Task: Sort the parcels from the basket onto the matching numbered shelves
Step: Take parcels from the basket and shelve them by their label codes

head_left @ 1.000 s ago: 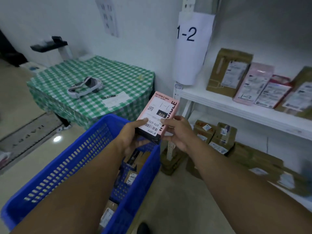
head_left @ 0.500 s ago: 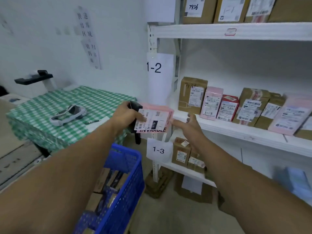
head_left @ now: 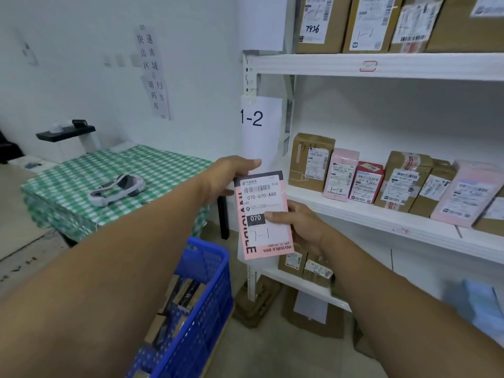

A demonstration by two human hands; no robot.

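Parcel (head_left: 261, 214), pink and marked 1-1, sits at frame centre, left hand (head_left: 230, 177) pinching its top, right hand (head_left: 305, 230) gripping its lower side. Best lift it to the top shelf (head_left: 381, 66), upper right, beside the 1-1 box (head_left: 365, 23).

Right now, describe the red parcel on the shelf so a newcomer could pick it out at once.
Find the white shelving rack and the level beside the paper sign reading 1-2. In the row standing there, the red parcel is third from the left, between a pink box and a taller brown carton. It alone is red.
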